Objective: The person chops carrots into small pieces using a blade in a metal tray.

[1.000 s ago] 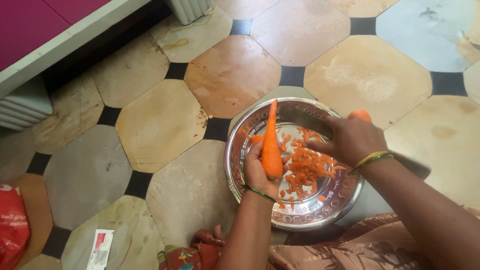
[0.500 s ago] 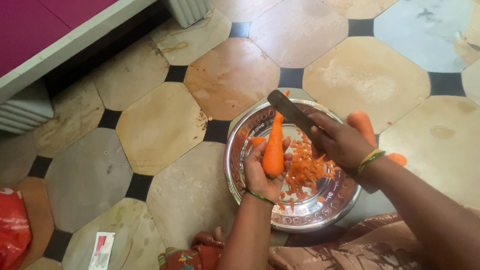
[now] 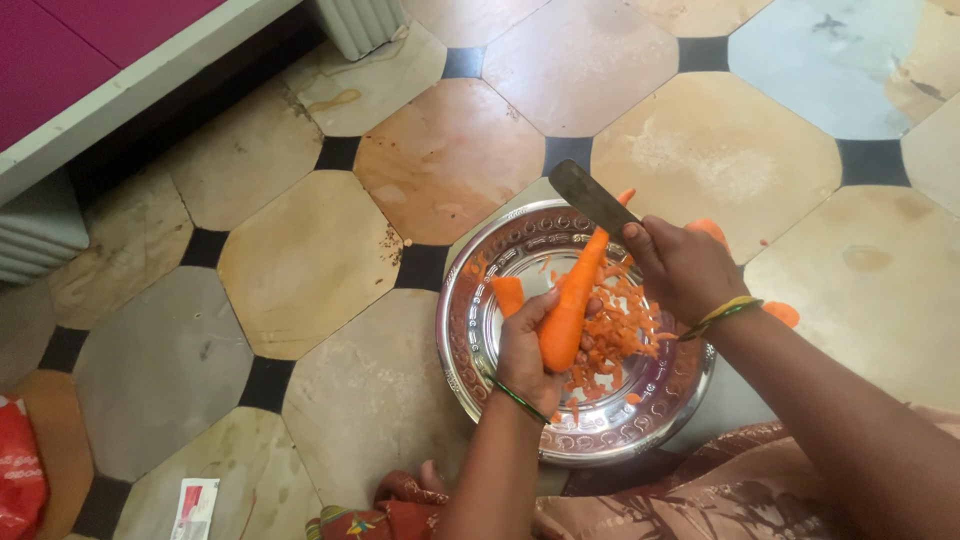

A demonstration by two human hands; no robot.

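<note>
Two hands | left grip [image 3: 530, 345] wraps one carrot [image 3: 572, 300] | right grip [image 3: 680, 265] clasps one knife [image 3: 590, 197] | one steel plate [image 3: 470, 340]

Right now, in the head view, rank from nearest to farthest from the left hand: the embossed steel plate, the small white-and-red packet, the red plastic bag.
From the left hand, which holds a carrot:
1. Embossed steel plate, right under the hand.
2. Small white-and-red packet, on the floor at lower left.
3. Red plastic bag, at the far left edge.

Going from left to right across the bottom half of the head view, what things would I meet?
Red bag → small white and red packet → left hand gripping the carrot → right hand holding the knife.
</note>
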